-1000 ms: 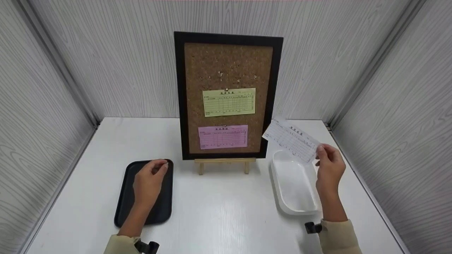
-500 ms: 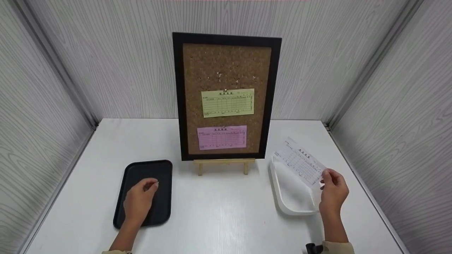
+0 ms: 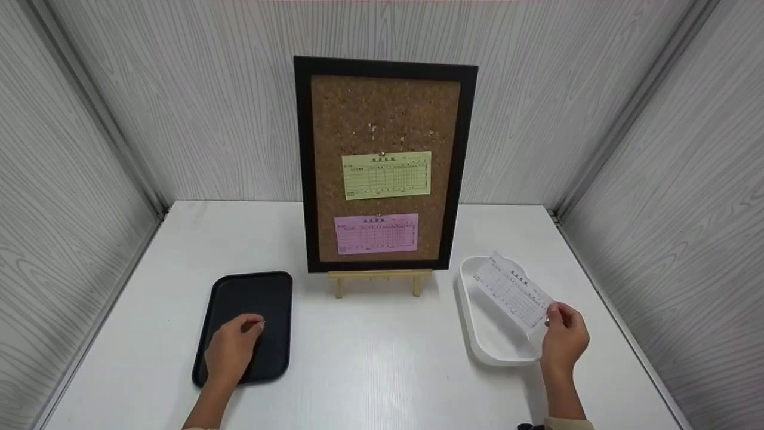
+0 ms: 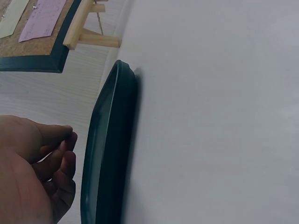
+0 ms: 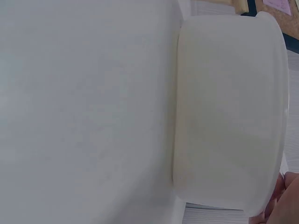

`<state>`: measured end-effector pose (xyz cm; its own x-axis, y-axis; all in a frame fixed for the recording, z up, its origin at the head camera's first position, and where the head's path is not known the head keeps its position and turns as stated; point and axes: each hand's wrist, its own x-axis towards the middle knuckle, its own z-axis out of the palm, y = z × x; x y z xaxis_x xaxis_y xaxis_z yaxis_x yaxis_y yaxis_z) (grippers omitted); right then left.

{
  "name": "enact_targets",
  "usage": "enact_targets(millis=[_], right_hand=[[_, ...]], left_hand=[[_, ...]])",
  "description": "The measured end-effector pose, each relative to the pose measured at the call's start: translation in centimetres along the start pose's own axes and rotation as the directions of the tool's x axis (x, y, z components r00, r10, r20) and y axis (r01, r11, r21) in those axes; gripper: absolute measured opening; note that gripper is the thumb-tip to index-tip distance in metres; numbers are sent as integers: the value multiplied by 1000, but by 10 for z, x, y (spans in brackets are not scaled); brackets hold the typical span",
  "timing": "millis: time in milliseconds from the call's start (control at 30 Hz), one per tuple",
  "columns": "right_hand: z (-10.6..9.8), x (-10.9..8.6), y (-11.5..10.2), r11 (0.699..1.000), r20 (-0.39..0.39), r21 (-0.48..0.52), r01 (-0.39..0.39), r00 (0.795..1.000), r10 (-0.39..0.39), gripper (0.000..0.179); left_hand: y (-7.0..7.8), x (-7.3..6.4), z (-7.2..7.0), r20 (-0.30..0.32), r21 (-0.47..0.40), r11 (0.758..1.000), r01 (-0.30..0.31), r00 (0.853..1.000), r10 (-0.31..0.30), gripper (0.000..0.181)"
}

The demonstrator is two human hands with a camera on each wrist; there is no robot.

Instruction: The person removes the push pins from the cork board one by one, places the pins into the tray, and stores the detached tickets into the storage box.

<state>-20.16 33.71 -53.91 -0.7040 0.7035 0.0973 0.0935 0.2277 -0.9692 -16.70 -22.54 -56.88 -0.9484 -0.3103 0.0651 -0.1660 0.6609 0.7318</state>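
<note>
In the head view my left hand (image 3: 231, 346) is over the black tray (image 3: 276, 358), thumb and fingertips pinched together. A tiny pale speck shows at those fingertips, probably a push pin, though too small to be sure. My right hand (image 3: 564, 340) pinches the lower right corner of a white printed slip (image 3: 514, 291). That slip slants over the white plastic tub (image 3: 500, 360). In the right wrist view the tub's side (image 5: 229, 112) hides most of the right hand (image 5: 282, 200). The left wrist view shows the left hand (image 4: 32, 168) beside the tray's rim (image 4: 117, 140).
A black-framed cork board (image 3: 385, 110) stands on a small wooden easel (image 3: 380, 274) at the back. Pinned to it are a green slip (image 3: 387, 175) and, below, a pink slip (image 3: 377, 234). Grey wood-grain walls enclose the white table (image 3: 370, 358) on three sides.
Both hands have come down and nearer to me. The white slip has moved from beside the board's lower right corner to over the tub. The left hand has lowered over the tray.
</note>
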Motion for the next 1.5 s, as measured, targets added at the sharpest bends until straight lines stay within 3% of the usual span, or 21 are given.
enact_targets(millis=[400,600,1067,1500], right_hand=[[8,-4,-1,976,22,-215,45,999,-41,34],[12,-4,1,936,48,-320,144,990,-136,29],[10,-5,3,854,115,-457,248,969,-220,25],[-6,-4,1,889,121,-422,178,983,-139,32]], left_hand=[[-7,4,7,57,45,999,30,998,-32,18],[-8,5,11,76,73,997,32,996,-38,18],[-8,2,14,67,94,996,-3,998,-3,16],[-2,2,11,47,91,996,10,999,-14,19]])
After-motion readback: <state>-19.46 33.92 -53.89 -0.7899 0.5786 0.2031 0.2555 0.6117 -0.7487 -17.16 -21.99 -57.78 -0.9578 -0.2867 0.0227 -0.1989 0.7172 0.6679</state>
